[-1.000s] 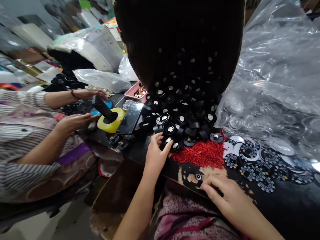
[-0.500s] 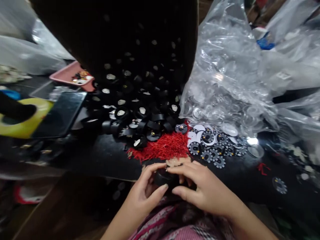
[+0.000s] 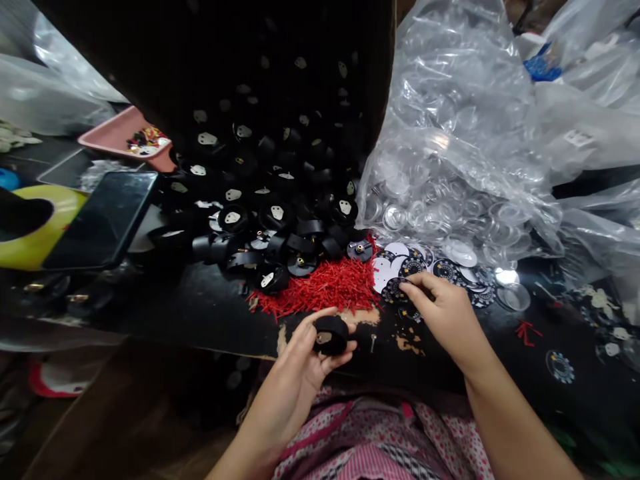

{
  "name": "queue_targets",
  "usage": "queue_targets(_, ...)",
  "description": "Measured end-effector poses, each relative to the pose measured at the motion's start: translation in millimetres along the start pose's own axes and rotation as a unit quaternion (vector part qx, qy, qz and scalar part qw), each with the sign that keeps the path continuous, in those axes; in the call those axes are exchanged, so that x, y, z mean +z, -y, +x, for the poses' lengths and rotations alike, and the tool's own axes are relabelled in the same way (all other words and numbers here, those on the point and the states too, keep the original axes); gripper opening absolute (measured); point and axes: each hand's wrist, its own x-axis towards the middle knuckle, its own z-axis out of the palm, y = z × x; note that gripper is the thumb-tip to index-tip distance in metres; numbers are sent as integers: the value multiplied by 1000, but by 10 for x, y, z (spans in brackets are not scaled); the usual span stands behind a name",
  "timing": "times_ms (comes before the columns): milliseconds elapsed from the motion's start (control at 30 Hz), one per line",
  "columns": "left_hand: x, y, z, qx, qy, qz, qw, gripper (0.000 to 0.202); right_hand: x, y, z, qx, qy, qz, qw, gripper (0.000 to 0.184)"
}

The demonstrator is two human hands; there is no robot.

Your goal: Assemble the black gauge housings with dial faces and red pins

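My left hand point(image 3: 305, 360) holds a round black knob-like part point(image 3: 330, 335) between thumb and fingers, just in front of the table edge. My right hand point(image 3: 443, 310) reaches over the printed round dial discs point(image 3: 440, 270), its fingertips pinched on one at the left of that cluster. A heap of thin red pins point(image 3: 327, 288) lies between the hands and a big pile of black round parts point(image 3: 270, 200) spilling from a dark sack point(image 3: 225, 60). A small screw point(image 3: 373, 342) lies on the black table point(image 3: 210, 313).
Clear plastic bags holding transparent round lenses point(image 3: 450, 180) fill the right side. A dark phone point(image 3: 103, 223) and a yellow tape roll point(image 3: 35, 227) lie at the left. A pink tray point(image 3: 125, 137) with small parts sits behind them.
Both hands were together on the black part half a second ago. My right hand has let go and reached out to the dial discs; my left hand keeps the part.
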Motion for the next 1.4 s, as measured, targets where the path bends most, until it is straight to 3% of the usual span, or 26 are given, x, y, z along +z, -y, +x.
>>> queue_targets(133, 83, 13, 27, -14, 27, -57, 998, 35, 43, 93, -96, -50, -62, 87, 993, 19)
queue_targets(233, 145, 34, 51, -19, 47, -94, 994, 33, 178, 243, -179, -5, 9, 214, 977, 14)
queue_targets(367, 137, 37, 71, 49, -12, -85, 995, 37, 282, 350, -217, 75, 114, 349, 927, 31)
queue_targets(433, 116, 40, 68, 63, -14, -63, 996, 41, 262, 356, -216, 71, 123, 327, 934, 30)
queue_targets(567, 139, 82, 41, 35, 13, -42, 998, 34, 213, 406, -250, 28, 30, 196, 980, 13)
queue_targets(633, 175, 118, 26, 26, 20, -36, 999, 32, 234, 469, -282, 7, 21, 161, 987, 10)
queue_targets(833, 153, 206, 11, 48, 20, 42, 998, 36, 303, 595, -308, -52, 49, 113, 991, 4)
queue_targets(1100, 56, 197, 34, 52, 78, 136, 986, 38, 263, 464, -303, 14, 123, 104, 987, 12)
queue_targets(1200, 57, 213, -6, 56, 90, 213, 971, 32, 259, 395, -471, 16, 155, 134, 979, 12)
queue_targets(1300, 41, 230, -51, 72, 106, 291, 948, 31, 216, 342, -638, 5, 150, 138, 979, 13)
queue_targets(1400, 25, 211, -61, 90, 87, 324, 938, 31, 157, 301, -637, -39, 148, 114, 982, 14)
